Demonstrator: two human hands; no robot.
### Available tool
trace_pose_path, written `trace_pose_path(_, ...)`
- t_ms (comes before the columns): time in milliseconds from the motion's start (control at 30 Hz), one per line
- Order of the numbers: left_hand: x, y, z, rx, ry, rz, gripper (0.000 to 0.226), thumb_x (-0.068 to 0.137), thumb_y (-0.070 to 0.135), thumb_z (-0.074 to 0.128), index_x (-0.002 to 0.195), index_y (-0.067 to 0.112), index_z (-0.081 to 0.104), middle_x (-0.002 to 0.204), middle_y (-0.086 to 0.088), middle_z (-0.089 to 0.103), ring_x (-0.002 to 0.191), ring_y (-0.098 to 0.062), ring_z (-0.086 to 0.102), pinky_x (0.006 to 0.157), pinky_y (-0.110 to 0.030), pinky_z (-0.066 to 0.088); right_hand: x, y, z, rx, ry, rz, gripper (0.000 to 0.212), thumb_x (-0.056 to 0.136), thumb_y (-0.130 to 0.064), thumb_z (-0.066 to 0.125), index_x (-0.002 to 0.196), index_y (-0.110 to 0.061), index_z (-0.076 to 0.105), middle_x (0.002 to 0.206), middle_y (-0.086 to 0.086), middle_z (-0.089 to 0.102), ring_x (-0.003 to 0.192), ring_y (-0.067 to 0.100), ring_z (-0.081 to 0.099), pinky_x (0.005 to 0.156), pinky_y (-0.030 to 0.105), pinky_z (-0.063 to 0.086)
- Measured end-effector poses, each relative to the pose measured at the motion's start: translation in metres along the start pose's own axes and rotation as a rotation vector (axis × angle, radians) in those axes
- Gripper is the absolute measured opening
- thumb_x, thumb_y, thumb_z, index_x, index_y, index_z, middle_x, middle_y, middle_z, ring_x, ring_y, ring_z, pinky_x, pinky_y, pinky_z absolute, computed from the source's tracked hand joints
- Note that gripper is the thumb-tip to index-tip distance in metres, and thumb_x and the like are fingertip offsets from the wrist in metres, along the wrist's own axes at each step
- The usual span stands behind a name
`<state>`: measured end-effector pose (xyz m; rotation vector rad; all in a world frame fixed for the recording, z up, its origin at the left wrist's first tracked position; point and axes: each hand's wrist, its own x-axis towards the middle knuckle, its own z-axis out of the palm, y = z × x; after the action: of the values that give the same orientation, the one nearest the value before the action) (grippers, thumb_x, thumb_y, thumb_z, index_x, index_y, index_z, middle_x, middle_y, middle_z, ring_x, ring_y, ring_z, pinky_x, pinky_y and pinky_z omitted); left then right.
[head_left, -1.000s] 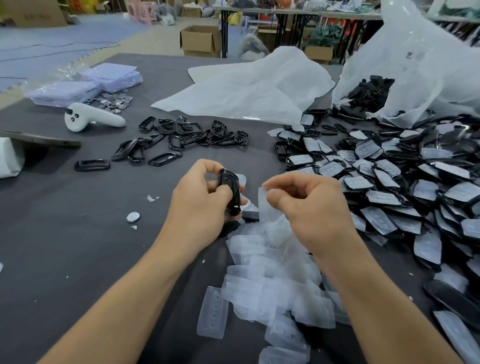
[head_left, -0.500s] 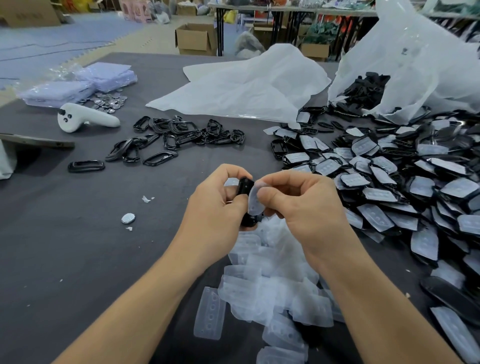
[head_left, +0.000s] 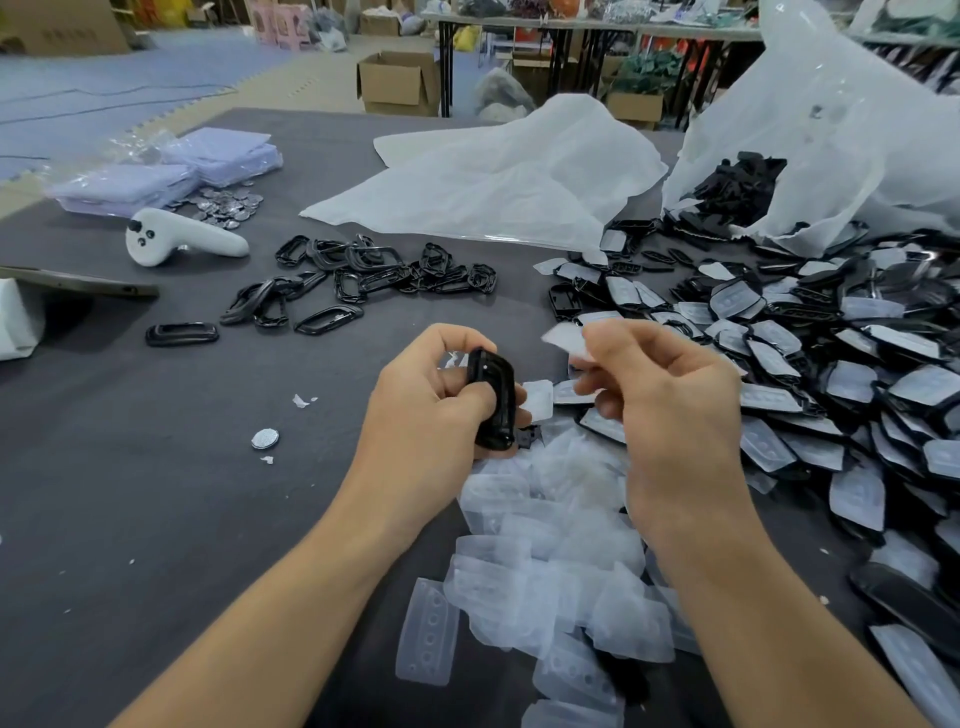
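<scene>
Gripped in the left hand (head_left: 426, 410) is a black shell (head_left: 491, 400), held on edge and roughly upright. The thumb presses its near side and the fingers curl round the far side. The shell sits at the fingertip end of that hand, raised off the grey table (head_left: 130, 493).

Right hand (head_left: 670, 410): thumb and forefinger pinch a translucent pad (head_left: 563, 338), with the remaining fingers curled beneath. The pad stands above and to the right of the shell and apart from it — a plain gap shows between the two pieces, no contact.

Directly below both hands lies a loose heap of clear pads (head_left: 545, 571), spreading toward the near edge of the table. To the right, a broad spread of black shells with pads on them (head_left: 831, 364) covers the table, and beyond it a torn plastic bag (head_left: 831, 130) holds more black parts. Behind the left hand — well apart from it — lies a cluster of empty black frames (head_left: 363, 275). A white controller (head_left: 182, 239) rests at far left. One small round silver disc (head_left: 265, 439) lies on the table left of the left hand.
</scene>
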<state>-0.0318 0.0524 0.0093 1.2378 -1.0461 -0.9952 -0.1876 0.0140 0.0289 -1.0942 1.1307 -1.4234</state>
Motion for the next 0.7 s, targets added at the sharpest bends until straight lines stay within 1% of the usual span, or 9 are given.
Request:
trace_pose_path(100, -0.001, 0.001, 0.002, -0.09, -0.034, -0.064, 0.044, 0.097, -0.013, 0.05, 0.1, 0.025, 0.072, 0.083, -0.011, 0.078, 0.075, -0.028, 0.078, 0.056, -0.034, 0.061, -0.001, 0.001, 0.002, 0.076, -0.054, 0.05, 0.021, 0.085, -0.004, 0.077, 0.069, -0.017, 0.076, 0.065, 0.005, 0.069, 0.054, 0.013, 0.06, 0.05, 0.018, 0.046)
trace_pose_path(200, -0.001, 0.004, 0.002, -0.227, -0.111, -0.163, 0.04, 0.098, -0.011, 0.048, 0.117, 0.013, 0.073, 0.089, -0.012, 0.078, 0.078, -0.025, 0.077, 0.058, -0.033, 0.061, -0.001, 0.005, 0.002, 0.072, -0.116, 0.112, 0.028, 0.082, 0.009, 0.075, 0.094, -0.017, 0.077, 0.062, 0.004, 0.065, 0.054, 0.014, 0.06, 0.053, 0.018, 0.049)
trace_pose_path(267, 0.0, 0.007, 0.001, -0.295, -0.14, -0.2, 0.037, 0.099, -0.009, 0.048, 0.114, 0.009, 0.076, 0.093, -0.013, 0.078, 0.081, -0.024, 0.077, 0.058, -0.032, 0.061, 0.0, 0.006, 0.003, 0.031, -0.164, 0.12, 0.034, 0.084, 0.009, 0.073, 0.105, -0.017, 0.075, 0.066, 0.007, 0.064, 0.054, 0.012, 0.06, 0.056, 0.018, 0.05)
trace_pose_path(333, 0.001, 0.009, -0.001, -0.313, -0.139, -0.213, 0.037, 0.098, -0.01, 0.047, 0.108, 0.009, 0.077, 0.096, -0.013, 0.079, 0.084, -0.025, 0.078, 0.057, -0.031, 0.06, 0.001, 0.007, 0.002, -0.086, -0.207, 0.069, 0.027, 0.084, 0.005, 0.075, 0.092, -0.021, 0.08, 0.07, 0.005, 0.07, 0.055, 0.013, 0.063, 0.056, 0.021, 0.05)
trace_pose_path(433, 0.002, 0.008, -0.003, -0.25, -0.133, -0.218, 0.042, 0.097, -0.013, 0.046, 0.097, 0.013, 0.079, 0.099, -0.015, 0.08, 0.089, -0.027, 0.079, 0.056, -0.032, 0.061, 0.0, 0.012, 0.002, -0.347, -0.229, -0.043, 0.016, 0.084, -0.017, 0.082, 0.08, -0.032, 0.079, 0.073, -0.003, 0.076, 0.068, 0.021, 0.072, 0.068, 0.036, 0.058)
trace_pose_path(500, 0.003, 0.007, -0.005, -0.179, -0.129, -0.205, 0.043, 0.096, -0.014, 0.046, 0.095, 0.013, 0.079, 0.099, -0.015, 0.08, 0.089, -0.029, 0.079, 0.056, -0.033, 0.062, -0.001, 0.015, 0.0, -0.515, -0.204, -0.136, 0.011, 0.083, -0.027, 0.082, 0.081, -0.036, 0.077, 0.074, -0.015, 0.074, 0.064, 0.006, 0.064, 0.063, 0.028, 0.05)
trace_pose_path(567, 0.003, 0.003, -0.008, -0.081, -0.13, -0.164, 0.042, 0.096, -0.015, 0.046, 0.098, 0.012, 0.078, 0.097, -0.014, 0.08, 0.088, -0.03, 0.079, 0.058, -0.035, 0.063, -0.001, 0.015, -0.002, -0.665, -0.199, -0.232, 0.01, 0.082, -0.028, 0.08, 0.08, -0.037, 0.076, 0.076, -0.026, 0.069, 0.062, 0.001, 0.057, 0.057, 0.013, 0.039)
trace_pose_path(633, 0.003, 0.001, -0.009, -0.003, -0.132, -0.126, 0.043, 0.096, -0.015, 0.046, 0.098, 0.014, 0.078, 0.094, -0.011, 0.08, 0.087, -0.028, 0.079, 0.061, -0.037, 0.065, -0.004, 0.013, -0.002, -0.735, -0.244, -0.308, 0.013, 0.084, -0.024, 0.079, 0.077, -0.035, 0.076, 0.071, -0.023, 0.067, 0.062, 0.003, 0.058, 0.053, 0.013, 0.042)
trace_pose_path(700, 0.003, 0.0, -0.008, 0.035, -0.107, -0.103, 0.044, 0.097, -0.014, 0.046, 0.1, 0.018, 0.077, 0.091, -0.009, 0.08, 0.085, -0.024, 0.079, 0.062, -0.037, 0.065, -0.006, 0.013, -0.002, -0.758, -0.231, -0.335, 0.016, 0.086, -0.019, 0.076, 0.076, -0.032, 0.075, 0.068, -0.02, 0.068, 0.064, 0.005, 0.062, 0.059, 0.021, 0.05)
